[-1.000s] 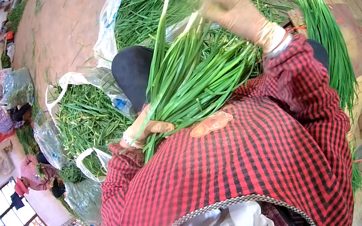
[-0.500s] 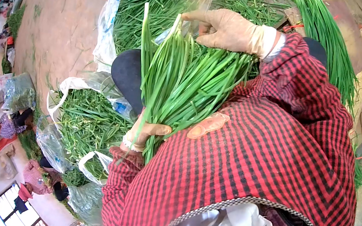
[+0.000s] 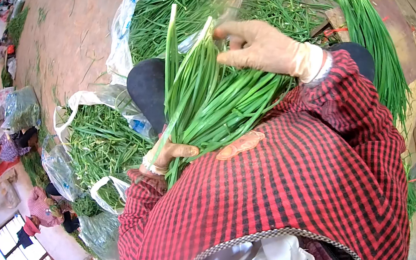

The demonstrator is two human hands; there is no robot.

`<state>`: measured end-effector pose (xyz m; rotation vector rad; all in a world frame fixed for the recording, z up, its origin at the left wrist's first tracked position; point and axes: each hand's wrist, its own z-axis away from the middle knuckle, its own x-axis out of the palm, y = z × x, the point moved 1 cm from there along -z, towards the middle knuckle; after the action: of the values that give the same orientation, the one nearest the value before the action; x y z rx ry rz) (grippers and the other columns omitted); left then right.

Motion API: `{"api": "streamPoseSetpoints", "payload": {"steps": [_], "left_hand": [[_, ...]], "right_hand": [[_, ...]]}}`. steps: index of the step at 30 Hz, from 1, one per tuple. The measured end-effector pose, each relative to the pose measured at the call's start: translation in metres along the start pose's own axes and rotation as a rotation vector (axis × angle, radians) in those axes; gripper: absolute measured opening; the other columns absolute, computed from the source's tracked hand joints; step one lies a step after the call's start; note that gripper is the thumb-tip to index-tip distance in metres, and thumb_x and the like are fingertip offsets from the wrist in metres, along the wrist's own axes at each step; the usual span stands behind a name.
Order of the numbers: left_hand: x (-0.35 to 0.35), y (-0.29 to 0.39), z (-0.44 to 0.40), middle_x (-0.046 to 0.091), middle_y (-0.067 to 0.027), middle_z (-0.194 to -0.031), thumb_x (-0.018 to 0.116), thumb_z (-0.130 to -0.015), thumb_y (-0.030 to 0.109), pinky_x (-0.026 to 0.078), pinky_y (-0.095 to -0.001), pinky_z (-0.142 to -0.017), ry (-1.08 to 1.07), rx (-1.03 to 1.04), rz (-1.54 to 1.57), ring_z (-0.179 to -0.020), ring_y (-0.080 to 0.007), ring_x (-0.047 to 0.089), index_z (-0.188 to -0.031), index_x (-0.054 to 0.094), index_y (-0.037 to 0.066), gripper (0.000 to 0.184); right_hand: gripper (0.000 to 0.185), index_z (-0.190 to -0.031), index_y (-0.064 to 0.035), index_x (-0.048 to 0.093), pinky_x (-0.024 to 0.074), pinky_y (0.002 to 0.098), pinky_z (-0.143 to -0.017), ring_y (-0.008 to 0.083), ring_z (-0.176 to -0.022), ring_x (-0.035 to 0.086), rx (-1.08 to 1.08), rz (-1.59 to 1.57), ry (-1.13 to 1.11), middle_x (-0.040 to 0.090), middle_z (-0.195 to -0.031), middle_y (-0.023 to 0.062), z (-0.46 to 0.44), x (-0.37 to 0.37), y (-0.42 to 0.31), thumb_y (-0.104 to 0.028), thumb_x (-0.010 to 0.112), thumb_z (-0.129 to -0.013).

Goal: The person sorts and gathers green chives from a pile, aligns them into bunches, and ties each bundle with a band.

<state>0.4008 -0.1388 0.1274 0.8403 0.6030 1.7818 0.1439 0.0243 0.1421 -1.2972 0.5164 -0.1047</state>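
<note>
A fanned bunch of long green stalks [image 3: 223,105] with pale ends at the top lies across my lap. My left hand [image 3: 167,155], in a cream glove, is wrapped round the lower, leafy part of the bunch. Up at the pale ends is my right hand [image 3: 264,48], gloved too, its fingers curled and slightly blurred beside the stalk tops. Whether its fingertips pinch a stalk cannot be made out.
An open plastic bag [image 3: 121,31] of green stalks stands beyond my knee, and a second bag [image 3: 75,101] is at the left. A tied bunch [image 3: 378,48] lies at the right. Co-workers [image 3: 44,207] sit at the lower left.
My right hand has come from a blurred sweep above the bunch down beside the pale stalk ends, its fingers now more curled. My left hand keeps its hold.
</note>
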Motion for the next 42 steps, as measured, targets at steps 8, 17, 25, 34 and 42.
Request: {"api": "streamPoseSetpoints", "payload": {"steps": [8,17,25,34,42], "left_hand": [[0.005,0.005,0.002,0.058,-0.011,-0.123,0.076,-0.063,0.004,0.043,-0.0339,-0.096,-0.005,-0.057,0.082,-0.11,-0.0224,0.056,-0.137,0.041,0.0,0.082],[0.014,0.025,-0.01,0.061,-0.01,-0.12,0.079,-0.065,0.008,0.043,-0.033,-0.096,-0.109,-0.028,0.022,-0.109,-0.02,0.057,-0.131,0.048,-0.002,0.073],[-0.001,0.019,0.0,0.064,-0.0066,-0.104,0.079,-0.065,0.016,0.047,-0.0255,-0.071,-0.014,-0.069,0.081,-0.086,-0.0143,0.059,-0.125,0.052,-0.002,0.068],[-0.009,-0.012,-0.028,0.049,-0.0029,-0.055,0.065,-0.074,0.033,0.029,-0.0225,-0.041,-0.201,0.134,0.475,-0.04,-0.0102,0.039,-0.113,0.044,-0.016,0.065],[-0.008,-0.022,-0.029,0.05,-0.0056,-0.056,0.056,-0.082,0.03,0.032,-0.0235,-0.042,-0.343,0.191,0.739,-0.043,-0.0116,0.044,-0.113,0.043,-0.019,0.059]], "right_hand": [[0.03,-0.102,0.0002,0.06,0.0401,0.0211,-0.043,0.0075,-0.051,0.052,0.145,-0.43,-0.091,0.058,-0.064,0.0023,0.0,0.006,0.007,-0.026,0.066,-0.089],[0.023,-0.095,-0.0025,0.062,0.0391,0.0179,-0.038,0.0056,-0.043,0.052,0.145,-0.462,0.032,0.059,-0.06,0.0022,0.008,-0.014,0.01,-0.025,0.059,-0.094],[0.035,-0.115,-0.0038,0.059,0.0534,0.0343,-0.072,0.0233,-0.088,0.064,0.035,-0.27,0.678,0.065,-0.098,0.0146,0.024,-0.106,0.064,-0.024,0.064,-0.086],[0.067,-0.139,-0.0045,0.039,0.0419,0.0343,-0.1,0.0238,-0.123,0.048,-0.23,0.203,0.471,0.047,-0.137,0.0145,-0.002,-0.049,0.055,-0.031,0.068,-0.084],[0.083,-0.141,-0.0109,0.039,0.0312,0.0408,-0.11,0.0312,-0.13,0.04,-0.626,0.605,0.39,0.042,-0.14,0.0144,0.018,-0.017,-0.012,-0.023,0.077,-0.068]]}}
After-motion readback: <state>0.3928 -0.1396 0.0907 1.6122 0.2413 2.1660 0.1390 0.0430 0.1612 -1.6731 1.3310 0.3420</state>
